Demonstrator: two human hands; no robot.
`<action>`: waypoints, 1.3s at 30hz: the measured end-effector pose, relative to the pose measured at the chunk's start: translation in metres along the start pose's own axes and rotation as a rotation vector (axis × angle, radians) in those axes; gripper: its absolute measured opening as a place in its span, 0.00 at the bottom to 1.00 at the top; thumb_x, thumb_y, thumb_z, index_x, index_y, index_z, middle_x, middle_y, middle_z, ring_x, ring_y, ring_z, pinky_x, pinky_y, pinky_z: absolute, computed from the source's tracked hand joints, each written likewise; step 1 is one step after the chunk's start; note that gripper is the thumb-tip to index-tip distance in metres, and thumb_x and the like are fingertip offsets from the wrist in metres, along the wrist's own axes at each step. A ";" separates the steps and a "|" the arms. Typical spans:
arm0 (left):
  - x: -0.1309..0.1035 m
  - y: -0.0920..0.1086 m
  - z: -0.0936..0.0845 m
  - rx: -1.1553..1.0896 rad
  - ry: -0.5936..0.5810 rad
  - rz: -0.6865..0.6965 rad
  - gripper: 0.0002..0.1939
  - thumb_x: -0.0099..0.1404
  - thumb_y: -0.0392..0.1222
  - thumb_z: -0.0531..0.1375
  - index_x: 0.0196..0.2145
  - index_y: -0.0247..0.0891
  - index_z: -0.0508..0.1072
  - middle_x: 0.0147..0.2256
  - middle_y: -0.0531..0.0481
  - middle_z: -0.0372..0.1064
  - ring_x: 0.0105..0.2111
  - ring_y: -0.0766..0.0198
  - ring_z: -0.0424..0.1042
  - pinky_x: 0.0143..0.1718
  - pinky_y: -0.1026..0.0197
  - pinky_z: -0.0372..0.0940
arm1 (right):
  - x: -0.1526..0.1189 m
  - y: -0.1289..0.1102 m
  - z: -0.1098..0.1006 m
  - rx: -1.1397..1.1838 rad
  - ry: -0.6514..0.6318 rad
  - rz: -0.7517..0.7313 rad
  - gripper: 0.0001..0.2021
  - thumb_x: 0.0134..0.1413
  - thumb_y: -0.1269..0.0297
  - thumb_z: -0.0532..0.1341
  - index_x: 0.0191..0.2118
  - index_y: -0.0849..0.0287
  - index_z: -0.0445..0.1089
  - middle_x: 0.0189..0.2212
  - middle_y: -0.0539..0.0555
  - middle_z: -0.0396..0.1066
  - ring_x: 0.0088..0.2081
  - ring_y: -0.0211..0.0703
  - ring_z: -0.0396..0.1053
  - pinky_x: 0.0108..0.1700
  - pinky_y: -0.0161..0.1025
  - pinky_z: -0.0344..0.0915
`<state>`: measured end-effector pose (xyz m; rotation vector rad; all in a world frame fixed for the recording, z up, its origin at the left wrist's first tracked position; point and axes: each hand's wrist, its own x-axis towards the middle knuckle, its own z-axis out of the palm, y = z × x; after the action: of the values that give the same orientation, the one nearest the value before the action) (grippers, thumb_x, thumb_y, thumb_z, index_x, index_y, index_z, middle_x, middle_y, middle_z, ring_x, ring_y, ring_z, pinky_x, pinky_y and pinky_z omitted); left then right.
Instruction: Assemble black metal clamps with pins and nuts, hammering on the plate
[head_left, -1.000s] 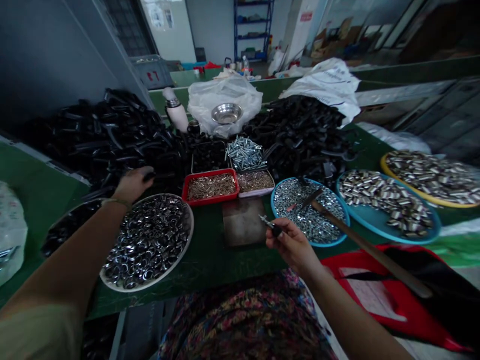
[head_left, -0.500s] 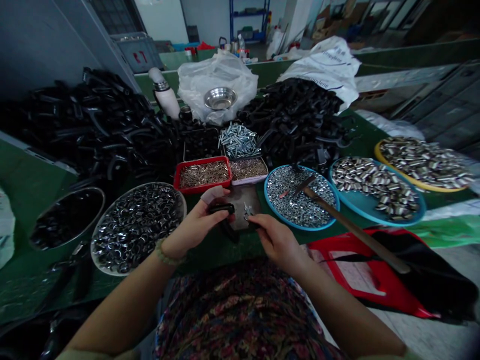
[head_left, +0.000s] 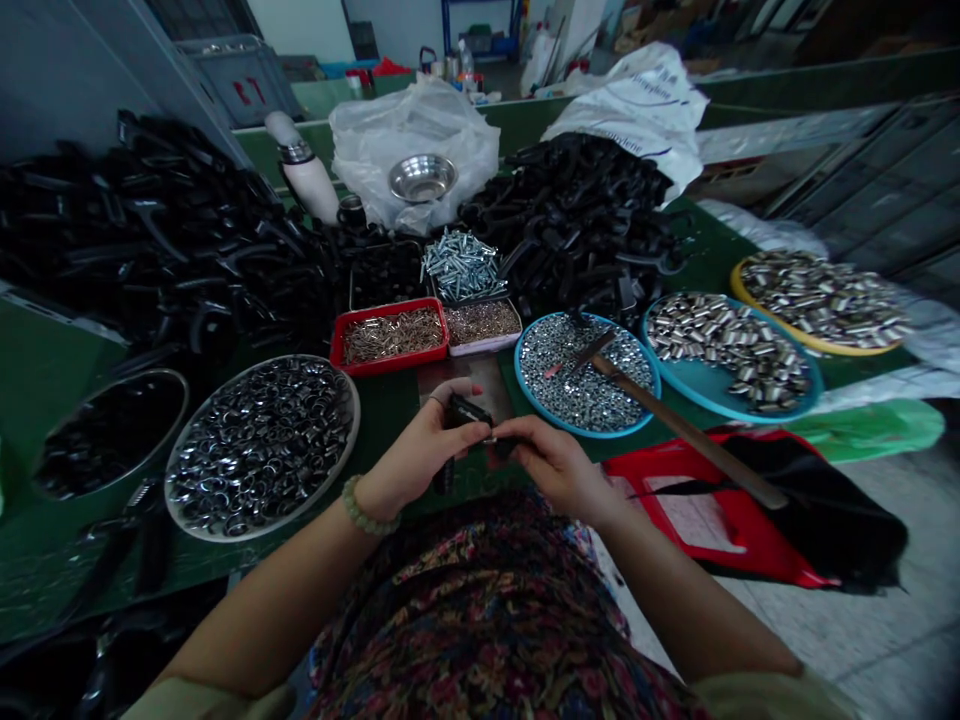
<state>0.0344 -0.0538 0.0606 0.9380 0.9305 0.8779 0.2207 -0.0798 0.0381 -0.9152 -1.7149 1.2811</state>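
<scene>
My left hand (head_left: 412, 450), with a beaded bracelet at the wrist, is closed around a black curved handle-like part (head_left: 469, 408). A dark lower piece of it shows beneath the fingers. My right hand (head_left: 559, 470) pinches a small dark piece (head_left: 505, 446) against the near end of that part. The fingertips of both hands almost meet there, and the exact contact is hidden. Just beyond the hands lies a flat metal plate (head_left: 487, 378). Behind it stand a red tray (head_left: 337, 345) of small metal pins and a pale tray (head_left: 487, 345) of tiny brownish metal pieces.
A white round tray (head_left: 352, 440) of shiny black rings is on the left. A hammer (head_left: 675, 430) rests across a blue tray (head_left: 525, 380) of small metal pieces, its handle over a red and black bag (head_left: 660, 540). Black parts (head_left: 592, 220) and silver screws (head_left: 463, 265) are piled behind.
My hands have come together, the right one bringing its small piece to the black part. Silver metal that showed at my right fingertips is now mostly hidden. The view has shifted slightly.
</scene>
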 end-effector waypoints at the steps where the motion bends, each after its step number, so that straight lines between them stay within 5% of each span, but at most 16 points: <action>1: -0.002 0.000 -0.002 0.041 -0.050 -0.002 0.27 0.55 0.41 0.67 0.50 0.40 0.64 0.32 0.55 0.67 0.25 0.74 0.63 0.25 0.70 0.58 | 0.000 0.000 -0.002 0.125 -0.029 0.045 0.09 0.61 0.70 0.55 0.46 0.55 0.65 0.35 0.50 0.73 0.37 0.37 0.74 0.42 0.38 0.71; 4: -0.007 -0.001 -0.007 0.126 -0.151 0.042 0.30 0.56 0.40 0.67 0.53 0.43 0.60 0.40 0.51 0.70 0.35 0.67 0.70 0.37 0.64 0.65 | 0.003 0.003 -0.005 0.517 -0.095 0.166 0.16 0.59 0.65 0.60 0.50 0.53 0.57 0.34 0.49 0.74 0.31 0.36 0.75 0.35 0.37 0.72; 8: -0.010 -0.007 -0.004 0.236 -0.114 0.093 0.34 0.49 0.37 0.71 0.51 0.42 0.61 0.41 0.51 0.70 0.41 0.62 0.71 0.46 0.58 0.64 | 0.006 0.006 -0.005 0.784 -0.153 0.301 0.25 0.53 0.62 0.66 0.51 0.54 0.53 0.32 0.49 0.75 0.26 0.35 0.75 0.30 0.33 0.71; 15: -0.006 -0.021 -0.005 -0.021 -0.042 0.164 0.28 0.54 0.40 0.68 0.50 0.42 0.62 0.35 0.53 0.71 0.33 0.66 0.71 0.38 0.62 0.66 | 0.007 0.004 0.011 0.786 -0.061 0.365 0.25 0.51 0.58 0.67 0.48 0.55 0.53 0.27 0.49 0.75 0.26 0.39 0.75 0.29 0.34 0.72; 23: -0.011 -0.023 -0.013 -0.031 -0.086 0.158 0.29 0.57 0.41 0.66 0.54 0.44 0.60 0.39 0.51 0.69 0.35 0.66 0.70 0.39 0.63 0.66 | 0.015 0.001 0.031 0.787 -0.009 0.415 0.26 0.48 0.55 0.68 0.46 0.54 0.52 0.26 0.47 0.74 0.23 0.38 0.74 0.25 0.32 0.70; 26: -0.012 -0.022 -0.026 0.138 -0.085 0.087 0.44 0.53 0.43 0.68 0.62 0.44 0.49 0.42 0.48 0.67 0.37 0.61 0.71 0.39 0.58 0.68 | 0.021 0.003 0.031 0.627 0.011 0.387 0.22 0.50 0.56 0.67 0.40 0.54 0.53 0.26 0.44 0.72 0.23 0.35 0.73 0.27 0.33 0.70; 29: -0.005 -0.015 -0.048 0.457 0.023 0.109 0.42 0.59 0.46 0.62 0.64 0.38 0.45 0.49 0.42 0.65 0.48 0.55 0.68 0.50 0.53 0.64 | 0.052 0.004 0.013 0.371 -0.203 0.330 0.14 0.54 0.57 0.63 0.38 0.56 0.57 0.29 0.47 0.71 0.27 0.37 0.73 0.31 0.37 0.70; 31: 0.005 -0.011 -0.061 0.719 0.064 0.177 0.34 0.64 0.45 0.55 0.64 0.36 0.47 0.53 0.40 0.63 0.53 0.53 0.65 0.55 0.53 0.59 | 0.093 0.004 -0.001 0.045 -0.255 0.190 0.10 0.58 0.58 0.59 0.40 0.59 0.62 0.34 0.52 0.72 0.32 0.39 0.73 0.36 0.40 0.70; 32: 0.011 -0.010 -0.064 0.860 0.039 0.213 0.32 0.65 0.44 0.54 0.64 0.36 0.49 0.52 0.39 0.64 0.53 0.53 0.65 0.56 0.52 0.58 | 0.119 0.005 -0.005 -0.197 -0.136 0.088 0.08 0.60 0.60 0.57 0.39 0.60 0.65 0.35 0.53 0.71 0.34 0.39 0.72 0.38 0.40 0.69; 35: 0.031 -0.017 -0.059 1.266 -0.131 0.323 0.31 0.62 0.41 0.57 0.61 0.33 0.55 0.48 0.37 0.68 0.50 0.49 0.67 0.56 0.46 0.56 | 0.196 0.012 0.001 -0.934 -0.124 -0.085 0.09 0.62 0.65 0.55 0.40 0.63 0.70 0.44 0.61 0.70 0.46 0.45 0.69 0.49 0.42 0.64; 39: 0.048 -0.036 -0.046 1.530 -0.165 0.487 0.27 0.59 0.39 0.60 0.56 0.33 0.62 0.46 0.37 0.70 0.53 0.49 0.65 0.63 0.43 0.43 | 0.254 0.028 0.030 -1.227 -0.285 -0.086 0.11 0.60 0.74 0.52 0.39 0.70 0.72 0.42 0.69 0.71 0.47 0.52 0.69 0.47 0.43 0.63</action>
<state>0.0160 -0.0106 0.0020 2.5746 1.1990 0.3134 0.0878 0.1408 0.0489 -1.2967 -2.7634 0.1596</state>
